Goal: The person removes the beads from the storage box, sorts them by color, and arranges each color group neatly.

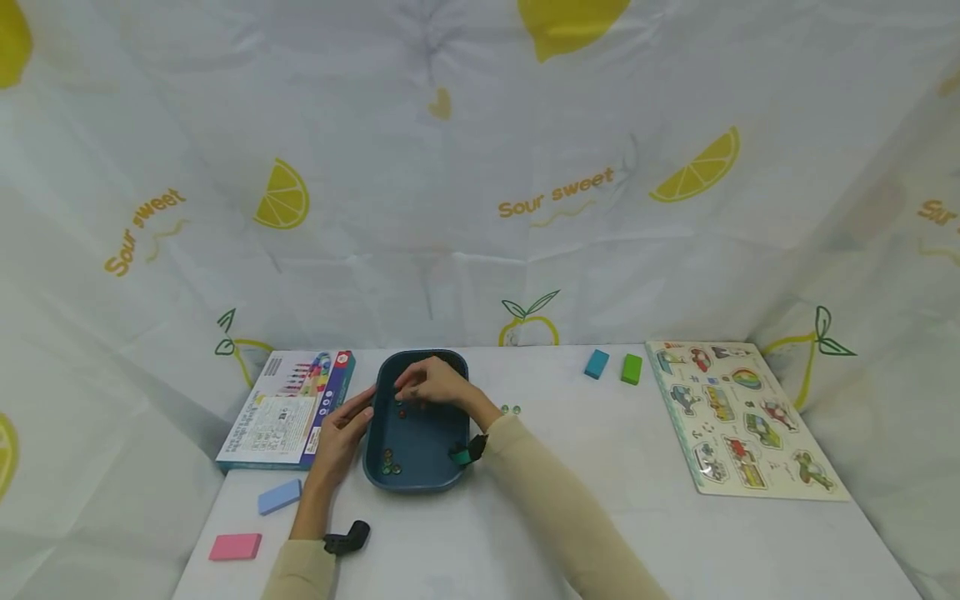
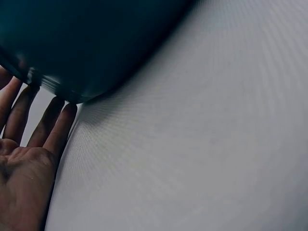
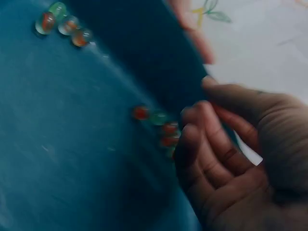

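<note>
A dark blue tray point(image 1: 420, 471) stands on the white table with glass marbles in it. My left hand point(image 1: 343, 433) holds its fingers fairly straight against the tray's left outer wall, the fingertips point(image 2: 57, 103) at the wall's underside in the left wrist view. Inside the tray, at its far left, my right hand point(image 1: 438, 385) has loosely bent fingers, with no marble visible between them. Several marbles point(image 3: 168, 129) lie beside those fingers along the wall. Another cluster of marbles point(image 1: 388, 463) sits at the near left corner.
Two marbles point(image 1: 511, 409) lie on the table right of the tray. A boxed set point(image 1: 281, 408) is at left, with a blue block point(image 1: 279, 497) and a pink block point(image 1: 236, 547) nearer. Farther right are a teal block point(image 1: 597, 364), a green block point(image 1: 632, 369) and a picture puzzle board point(image 1: 742, 417).
</note>
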{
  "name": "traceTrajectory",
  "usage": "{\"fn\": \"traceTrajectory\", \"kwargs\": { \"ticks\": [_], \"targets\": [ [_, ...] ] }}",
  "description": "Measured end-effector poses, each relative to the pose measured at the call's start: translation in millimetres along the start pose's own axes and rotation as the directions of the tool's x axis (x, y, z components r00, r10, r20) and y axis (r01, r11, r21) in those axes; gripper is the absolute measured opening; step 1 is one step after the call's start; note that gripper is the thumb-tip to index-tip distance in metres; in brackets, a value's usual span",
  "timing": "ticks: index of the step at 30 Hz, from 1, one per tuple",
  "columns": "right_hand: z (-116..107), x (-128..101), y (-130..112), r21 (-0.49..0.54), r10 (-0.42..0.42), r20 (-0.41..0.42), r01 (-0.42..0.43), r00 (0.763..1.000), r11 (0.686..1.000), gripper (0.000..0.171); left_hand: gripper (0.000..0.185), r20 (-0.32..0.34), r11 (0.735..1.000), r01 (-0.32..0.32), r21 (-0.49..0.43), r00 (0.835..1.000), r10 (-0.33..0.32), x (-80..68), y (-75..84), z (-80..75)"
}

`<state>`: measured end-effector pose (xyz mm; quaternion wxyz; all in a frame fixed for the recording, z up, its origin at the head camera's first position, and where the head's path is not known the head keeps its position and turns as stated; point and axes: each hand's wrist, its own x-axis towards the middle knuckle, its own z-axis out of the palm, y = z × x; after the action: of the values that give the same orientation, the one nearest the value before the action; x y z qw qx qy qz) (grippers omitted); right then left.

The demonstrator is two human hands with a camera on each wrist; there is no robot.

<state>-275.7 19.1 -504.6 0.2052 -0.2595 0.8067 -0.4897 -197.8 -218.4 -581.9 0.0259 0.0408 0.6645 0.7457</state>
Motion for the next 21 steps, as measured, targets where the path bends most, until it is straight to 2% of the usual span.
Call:
{"fn": "traceTrajectory", "kwargs": {
  "ticks": [6, 15, 21],
  "targets": [
    [15.6, 7.1, 9.8, -0.037, 0.095, 0.008, -0.095, 0.995, 0.995, 0.018, 0.051, -0.005, 1.000, -0.004, 0.012, 1.000, 0.004, -0.1, 0.5, -0.1],
    [21.5, 8.1, 9.5, -0.129, 0.113, -0.031, -0.116, 0.993, 0.985, 0.011, 0.051, -0.003, 1.000, -0.002, 0.010, 1.000, 0.002, 1.1, 1.9, 0.9],
    [16.4, 7.6, 8.4, -0.132, 0.103, -0.002, -0.103, 0.995, 0.986, 0.010, 0.051, -0.007, 1.000, 0.003, 0.009, 1.000, -0.003, 0.5, 0.0, -0.6]
  ]
}}
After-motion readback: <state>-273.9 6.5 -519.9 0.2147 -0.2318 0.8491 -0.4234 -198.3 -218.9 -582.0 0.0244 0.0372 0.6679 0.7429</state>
